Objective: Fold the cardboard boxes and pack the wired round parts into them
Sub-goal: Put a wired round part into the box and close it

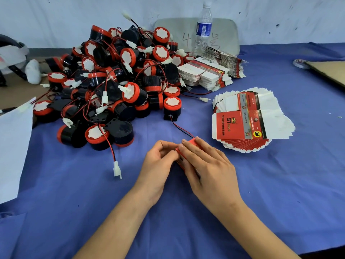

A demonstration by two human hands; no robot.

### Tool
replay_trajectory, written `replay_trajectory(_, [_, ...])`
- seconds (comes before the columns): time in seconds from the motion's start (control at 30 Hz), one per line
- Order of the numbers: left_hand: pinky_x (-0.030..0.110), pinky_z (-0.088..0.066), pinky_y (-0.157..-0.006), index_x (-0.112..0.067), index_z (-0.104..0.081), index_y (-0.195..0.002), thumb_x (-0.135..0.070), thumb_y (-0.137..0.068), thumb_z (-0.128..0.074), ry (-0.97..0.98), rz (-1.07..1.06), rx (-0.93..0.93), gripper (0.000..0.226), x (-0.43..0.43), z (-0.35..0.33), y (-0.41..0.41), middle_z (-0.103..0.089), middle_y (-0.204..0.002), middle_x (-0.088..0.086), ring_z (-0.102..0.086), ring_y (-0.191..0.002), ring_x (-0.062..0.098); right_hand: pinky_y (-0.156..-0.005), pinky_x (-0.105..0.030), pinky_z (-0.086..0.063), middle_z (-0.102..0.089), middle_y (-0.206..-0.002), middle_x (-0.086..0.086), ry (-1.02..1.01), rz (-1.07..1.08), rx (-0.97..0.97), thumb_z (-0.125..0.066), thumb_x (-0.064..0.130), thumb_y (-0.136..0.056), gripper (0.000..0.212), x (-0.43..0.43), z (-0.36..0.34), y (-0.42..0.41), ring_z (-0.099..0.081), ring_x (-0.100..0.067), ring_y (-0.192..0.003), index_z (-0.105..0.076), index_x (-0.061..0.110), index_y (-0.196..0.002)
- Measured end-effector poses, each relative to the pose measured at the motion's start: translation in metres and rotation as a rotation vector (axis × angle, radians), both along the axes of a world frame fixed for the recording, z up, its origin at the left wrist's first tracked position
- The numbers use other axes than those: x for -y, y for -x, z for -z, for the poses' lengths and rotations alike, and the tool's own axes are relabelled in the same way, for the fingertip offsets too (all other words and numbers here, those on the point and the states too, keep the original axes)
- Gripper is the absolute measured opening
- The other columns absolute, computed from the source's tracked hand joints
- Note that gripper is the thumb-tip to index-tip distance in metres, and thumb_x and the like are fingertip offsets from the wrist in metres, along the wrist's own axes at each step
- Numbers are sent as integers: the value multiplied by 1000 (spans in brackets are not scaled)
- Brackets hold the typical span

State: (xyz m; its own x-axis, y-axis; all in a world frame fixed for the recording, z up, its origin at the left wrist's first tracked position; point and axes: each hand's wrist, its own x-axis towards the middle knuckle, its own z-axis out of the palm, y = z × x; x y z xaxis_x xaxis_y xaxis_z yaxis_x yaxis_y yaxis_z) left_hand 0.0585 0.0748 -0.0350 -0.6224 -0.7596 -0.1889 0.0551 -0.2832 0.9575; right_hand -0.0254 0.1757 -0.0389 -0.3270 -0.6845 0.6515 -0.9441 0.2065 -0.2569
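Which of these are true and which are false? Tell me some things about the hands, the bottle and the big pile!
1. The left hand and the right hand both hold a small red box. True.
2. The water bottle lies on its side. False: it stands upright at the back.
3. The flat boxes lie fanned out in a stack. True.
4. The pile of round parts is on the person's right. False: it is on their left.
5. The table cloth is green. False: it is blue.
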Motion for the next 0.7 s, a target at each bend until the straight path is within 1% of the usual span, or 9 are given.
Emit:
replay_trajectory(0.17, [26,-50,-83,-9,-62,-83,0,-93,-52,-73,-11,-61,17,-1,-2,0,-69,-80,5,-63,-84,14,-91,-43,-53,-68,-121,3,-94,-18,-11,-45,26,-93,36,-2,-4,2,-61,-26,-117,-71,15,-115])
replay_trajectory(0.27, [27,-51,-83,-9,-62,-83,0,-93,-53,-63,-13,-33,17,-1,-3,2,-69,-81,6,-64,-84,15,-95,-45,-50,-65,-125,3,-184,-53,24,-40,30,-94,41,-5,-8,4,-58,-25,-121,-69,15,-119])
replay_trajectory(0.37, [33,-50,-88,-9,-62,-82,2,-91,-52,-7,-40,21,18,-2,-4,4,-68,-84,10,-63,-85,18,-108,-49,-36,-57,-136,5,-279,-134,72,-37,33,-96,45,-9,-10,9,-49,-23,-131,-61,16,-129])
replay_trajectory(0.43, [35,-50,-90,-10,-62,-80,3,-90,-52,14,-64,33,19,-3,-5,6,-69,-81,7,-63,-85,17,-115,-48,-22,-51,-142,8,-267,-226,173,-39,29,-98,42,-15,-8,15,-40,-16,-136,-56,18,-135])
replay_trajectory(0.47, [36,-50,-91,-11,-63,-80,3,-89,-53,20,-70,36,20,-4,-5,7,-69,-81,6,-63,-85,17,-116,-48,-20,-49,-143,10,-236,-266,232,-43,26,-98,40,-18,-6,17,-38,-13,-138,-55,19,-136])
replay_trajectory(0.5, [38,-50,-92,-12,-63,-80,4,-89,-53,31,-68,40,20,-4,-6,7,-69,-81,5,-62,-86,17,-116,-49,-21,-49,-142,10,-186,-291,289,-48,22,-96,39,-23,-4,18,-37,-11,-138,-55,20,-135])
replay_trajectory(0.57, [39,-49,-95,-15,-66,-82,5,-88,-52,66,-53,47,25,-4,-6,6,-70,-86,6,-63,-89,19,-112,-49,-33,-53,-138,7,-60,-305,337,-58,17,-91,39,-32,1,18,-41,-13,-136,-58,19,-130])
replay_trajectory(0.63, [34,-50,-94,-21,-71,-84,5,-88,-51,117,-27,48,33,-5,-6,5,-72,-93,5,-65,-94,18,-104,-44,-44,-57,-134,3,21,-288,281,-62,14,-88,36,-38,5,18,-46,-19,-133,-63,13,-124])
replay_trajectory(0.7, [30,-50,-92,-25,-73,-84,4,-90,-50,170,-6,51,37,-8,-5,4,-73,-95,3,-66,-97,16,-98,-46,-49,-59,-130,0,36,-266,207,-62,13,-89,31,-39,8,17,-49,-25,-131,-66,9,-120])
